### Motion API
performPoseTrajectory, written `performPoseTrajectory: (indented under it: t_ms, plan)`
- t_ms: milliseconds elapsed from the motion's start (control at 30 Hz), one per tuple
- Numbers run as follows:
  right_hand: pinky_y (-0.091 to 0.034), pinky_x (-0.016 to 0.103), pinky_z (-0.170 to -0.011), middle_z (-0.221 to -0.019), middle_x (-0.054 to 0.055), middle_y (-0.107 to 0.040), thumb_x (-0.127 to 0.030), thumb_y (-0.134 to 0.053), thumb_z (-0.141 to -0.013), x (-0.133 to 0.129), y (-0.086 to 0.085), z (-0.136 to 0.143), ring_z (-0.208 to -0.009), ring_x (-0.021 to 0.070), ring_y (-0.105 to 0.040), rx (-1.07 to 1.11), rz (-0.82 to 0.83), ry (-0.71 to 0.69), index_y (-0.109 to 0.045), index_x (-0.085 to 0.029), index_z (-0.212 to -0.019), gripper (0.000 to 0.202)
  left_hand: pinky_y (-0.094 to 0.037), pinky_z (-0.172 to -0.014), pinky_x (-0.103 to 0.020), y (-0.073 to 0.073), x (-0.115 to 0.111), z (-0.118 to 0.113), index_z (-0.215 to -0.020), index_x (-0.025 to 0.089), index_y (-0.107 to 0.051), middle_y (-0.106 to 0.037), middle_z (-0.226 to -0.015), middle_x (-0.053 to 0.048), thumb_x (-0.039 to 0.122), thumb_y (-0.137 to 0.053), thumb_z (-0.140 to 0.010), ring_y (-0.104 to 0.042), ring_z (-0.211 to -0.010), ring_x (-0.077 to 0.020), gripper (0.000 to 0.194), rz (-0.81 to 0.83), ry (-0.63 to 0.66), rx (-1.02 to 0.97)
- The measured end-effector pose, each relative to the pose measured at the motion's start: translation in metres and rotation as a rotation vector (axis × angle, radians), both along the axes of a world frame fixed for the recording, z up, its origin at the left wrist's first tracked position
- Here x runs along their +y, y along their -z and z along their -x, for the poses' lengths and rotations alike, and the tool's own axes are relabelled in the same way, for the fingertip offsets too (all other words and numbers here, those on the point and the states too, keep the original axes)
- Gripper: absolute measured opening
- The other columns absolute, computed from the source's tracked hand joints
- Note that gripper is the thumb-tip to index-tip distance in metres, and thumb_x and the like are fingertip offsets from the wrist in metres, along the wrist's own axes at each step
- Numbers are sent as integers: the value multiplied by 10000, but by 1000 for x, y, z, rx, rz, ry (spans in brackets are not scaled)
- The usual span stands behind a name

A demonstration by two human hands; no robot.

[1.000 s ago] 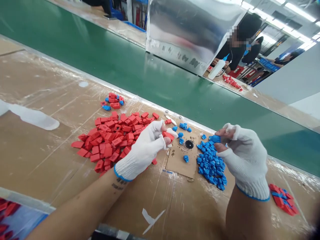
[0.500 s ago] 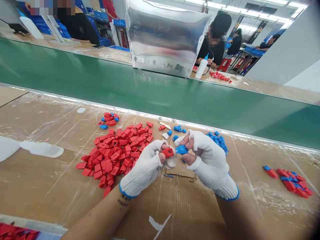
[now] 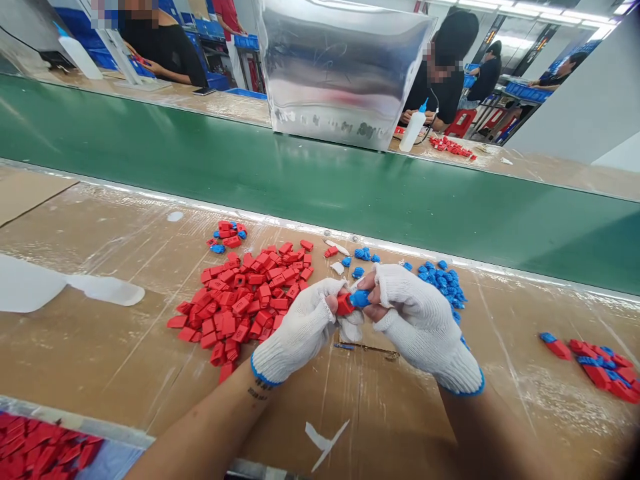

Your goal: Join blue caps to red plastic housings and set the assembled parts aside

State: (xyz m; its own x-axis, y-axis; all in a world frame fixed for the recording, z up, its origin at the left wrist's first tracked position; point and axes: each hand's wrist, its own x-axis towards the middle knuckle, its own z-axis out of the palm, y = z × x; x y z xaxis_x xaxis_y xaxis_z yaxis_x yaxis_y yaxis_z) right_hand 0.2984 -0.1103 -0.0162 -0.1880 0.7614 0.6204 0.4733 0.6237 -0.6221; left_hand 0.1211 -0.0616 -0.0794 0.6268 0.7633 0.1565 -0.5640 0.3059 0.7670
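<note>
Both my hands wear white gloves with bare fingertips and meet above the table. My left hand (image 3: pixel 313 317) is closed on a small red plastic housing (image 3: pixel 345 305). Between the fingertips of my right hand (image 3: pixel 417 320) is a small blue plastic piece (image 3: pixel 359 298). The blue piece touches the open end of the red housing; how deep it sits in it is hidden. A large pile of red housings (image 3: pixel 240 300) lies left of my hands. Beyond my right hand lies a heap of blue pieces (image 3: pixel 443 283).
Red-and-blue joined pieces (image 3: pixel 603 367) lie at the right, and a small mixed cluster (image 3: pixel 227 235) at the back left. A green conveyor belt (image 3: pixel 200 153) crosses behind the table. Past it stand a metal panel (image 3: pixel 340 73), a white bottle (image 3: pixel 413 130) and seated people.
The red housing and the blue piece, apart before, now touch end to end. My hands have come closer together. The whole view has shifted slightly.
</note>
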Motion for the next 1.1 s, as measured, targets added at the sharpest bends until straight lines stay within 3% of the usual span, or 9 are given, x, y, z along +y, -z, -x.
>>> performPoseTrajectory:
  t_ms: [233, 333, 433, 567, 700, 833, 933, 1000, 1100]
  plan:
    - [-562, 292, -737, -822, -24, -651, 62, -573, -862, -2, -5, -4, -804, 156, -658, -123, 2, -89, -515, -263, -879, 330, -535, -633, -235, 5, 0, 0, -881, 151, -644, -656, -769, -40, 678, -751, -948, -629, -672, -136, 542, -29, 12, 53]
    - [-556, 280, -767, -850, -23, -673, 105, -503, -831, -4, -7, -2, -819, 139, -652, -175, 6, -124, -527, -255, -884, 365, -509, -615, -250, 8, -3, 4, -915, 171, -613, -654, -732, -31, 706, -640, -1008, -616, -649, -146, 544, -105, 30, 154]
    - [-540, 276, -739, -814, -25, -650, 105, -470, -828, -4, -5, 2, -801, 139, -637, -192, -2, -107, -535, -251, -853, 363, -407, -563, -226, 8, -10, 5, -925, 196, -561, -567, -685, 22, 592, -516, -1110, -494, -579, -106, 440, -156, -49, 270]
    - [-532, 282, -707, -788, -26, -642, 52, -516, -881, -1, -1, 4, -775, 147, -640, -143, 10, -95, -535, -252, -812, 312, -321, -506, -227, 4, -16, 4, -889, 214, -506, -417, -676, 67, 546, -517, -1117, -324, -525, -84, 404, -120, -122, 239]
    - [-550, 314, -727, -852, 0, -690, -63, -594, -966, 3, 2, 4, -805, 169, -656, -65, 49, -128, -601, -249, -845, 223, -277, -465, -215, -4, -20, 0, -899, 216, -506, -410, -660, 71, 624, -565, -1075, -315, -496, -74, 448, -44, -58, 228]
    - [-562, 407, -786, -871, 32, -645, -365, -629, -1060, 4, 8, 20, -853, 226, -620, 28, 59, -171, -617, -256, -860, 229, -315, -439, -234, -1, -29, -12, -917, 223, -509, -444, -633, 67, 716, -575, -1021, -368, -443, -84, 508, 160, 142, 127]
    - [-573, 411, -754, -884, 16, -594, -533, -617, -1071, -1, 9, 24, -832, 221, -624, 255, 121, -163, -604, -273, -922, 301, -364, -464, -261, 3, -24, -13, -884, 221, -507, -506, -594, 39, 828, -520, -979, -480, -457, -125, 615, 93, 202, 129]
    - [-537, 350, -622, -837, -23, -543, -555, -682, -1038, -8, 1, 9, -686, 172, -572, 532, 150, -119, -612, -302, -988, 267, -434, -531, -285, 0, -11, -1, -1029, 211, -543, -586, -641, 18, 829, -450, -1007, -558, -514, -154, 626, -88, 83, 249]
    - [-328, 281, -414, -703, -46, -433, -556, -825, -918, -25, -22, -36, -490, 110, -388, 801, 52, 17, -636, -292, -842, 334, -527, -735, -329, -14, 21, 35, -1216, 197, -545, -658, -810, -7, 553, -584, -1046, -622, -718, -182, 396, -431, -408, 650]
